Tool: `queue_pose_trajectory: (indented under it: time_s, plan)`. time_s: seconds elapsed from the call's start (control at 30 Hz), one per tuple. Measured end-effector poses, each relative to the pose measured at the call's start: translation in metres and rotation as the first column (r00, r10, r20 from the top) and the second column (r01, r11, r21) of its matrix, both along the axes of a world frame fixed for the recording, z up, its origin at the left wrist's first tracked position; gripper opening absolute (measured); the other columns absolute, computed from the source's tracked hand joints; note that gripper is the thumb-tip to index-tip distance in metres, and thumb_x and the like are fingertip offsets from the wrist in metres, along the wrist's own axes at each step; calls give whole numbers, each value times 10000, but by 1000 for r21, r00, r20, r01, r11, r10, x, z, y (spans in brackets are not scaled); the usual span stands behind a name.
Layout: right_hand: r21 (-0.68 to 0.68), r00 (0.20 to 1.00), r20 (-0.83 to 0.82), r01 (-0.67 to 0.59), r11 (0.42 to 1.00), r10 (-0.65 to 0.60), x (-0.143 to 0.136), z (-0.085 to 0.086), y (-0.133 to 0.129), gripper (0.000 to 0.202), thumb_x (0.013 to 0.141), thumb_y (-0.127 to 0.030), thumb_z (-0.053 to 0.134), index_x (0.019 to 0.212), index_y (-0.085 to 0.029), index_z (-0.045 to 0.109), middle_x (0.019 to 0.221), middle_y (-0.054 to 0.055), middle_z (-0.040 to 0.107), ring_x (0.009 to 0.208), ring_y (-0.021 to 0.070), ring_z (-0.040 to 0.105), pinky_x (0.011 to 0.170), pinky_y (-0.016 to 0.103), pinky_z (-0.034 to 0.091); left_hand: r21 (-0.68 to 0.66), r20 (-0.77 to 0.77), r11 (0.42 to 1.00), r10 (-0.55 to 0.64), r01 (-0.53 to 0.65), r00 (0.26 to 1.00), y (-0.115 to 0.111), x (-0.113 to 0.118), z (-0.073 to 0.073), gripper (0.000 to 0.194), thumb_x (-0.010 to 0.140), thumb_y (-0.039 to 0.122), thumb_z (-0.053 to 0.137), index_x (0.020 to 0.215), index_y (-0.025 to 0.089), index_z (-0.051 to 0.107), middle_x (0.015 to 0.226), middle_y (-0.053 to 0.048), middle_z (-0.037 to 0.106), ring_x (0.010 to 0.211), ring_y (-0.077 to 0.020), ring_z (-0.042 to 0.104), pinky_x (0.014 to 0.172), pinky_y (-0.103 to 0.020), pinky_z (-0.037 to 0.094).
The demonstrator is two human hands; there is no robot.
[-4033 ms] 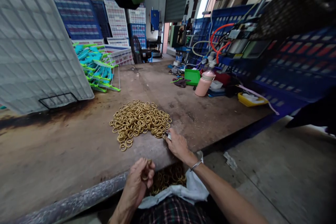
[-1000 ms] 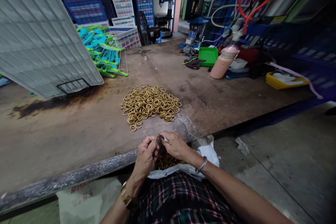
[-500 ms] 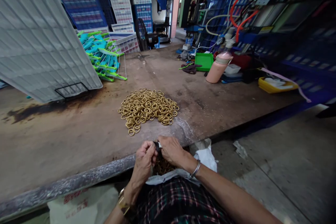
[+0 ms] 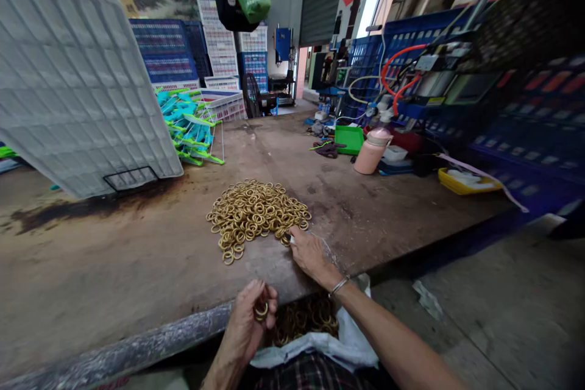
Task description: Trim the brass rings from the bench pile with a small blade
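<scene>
A heap of brass-coloured rings (image 4: 256,210) lies on the brown worktop. My left hand (image 4: 249,317), close to the table's front edge, has its fingers curled round a brass-coloured ring (image 4: 261,311). At the heap's right front edge my right hand (image 4: 311,256) reaches in with closed fingertips, touching the rings. A small black-and-white object (image 4: 291,238) pokes out from those fingertips, its kind too small to make out. Below the table edge an open white bag (image 4: 315,344) holds many more rings (image 4: 304,320), darker in the shade.
A large grey-white ribbed plastic crate (image 4: 86,91) stands tilted at left, with turquoise-and-green plastic pieces (image 4: 189,125) behind it. On the right are a pink bottle (image 4: 371,152), a green tray (image 4: 350,139) and a yellow tray (image 4: 468,181). The worktop's front edge (image 4: 183,335) is wrapped in plastic film.
My hands were together over the bag with a black thing between them. They have parted: the right went forward to the heap, the left stays near the edge. The view tilted up.
</scene>
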State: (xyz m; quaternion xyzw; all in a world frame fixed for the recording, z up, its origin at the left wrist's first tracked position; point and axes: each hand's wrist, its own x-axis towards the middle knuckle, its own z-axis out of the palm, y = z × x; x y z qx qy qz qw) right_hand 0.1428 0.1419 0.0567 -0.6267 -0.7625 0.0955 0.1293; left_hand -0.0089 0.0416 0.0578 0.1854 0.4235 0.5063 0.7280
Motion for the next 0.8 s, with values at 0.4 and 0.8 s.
queue_pose_trajectory:
  time_s: [0.4,0.8]
  plan:
    - [12,822,-569,40,999,-26,11,-7,-2,222,829,-297,351,828,-183,541,658,3,557,602,133,500,582,226,352,-126,204,992,19,7,979,7,-3,5,236,651,323,677,716,141,541,611,5,554,512,-86,514,381,-153,308]
    - [-340,374,-905,-352,872,-201,-2,5,-32,182,786,-383,450,744,-206,444,489,-102,378,346,44,242,352,172,211,109,-126,992,85,-71,988,24,13,9,338,664,393,676,873,172,528,590,40,550,457,-67,474,352,-146,312]
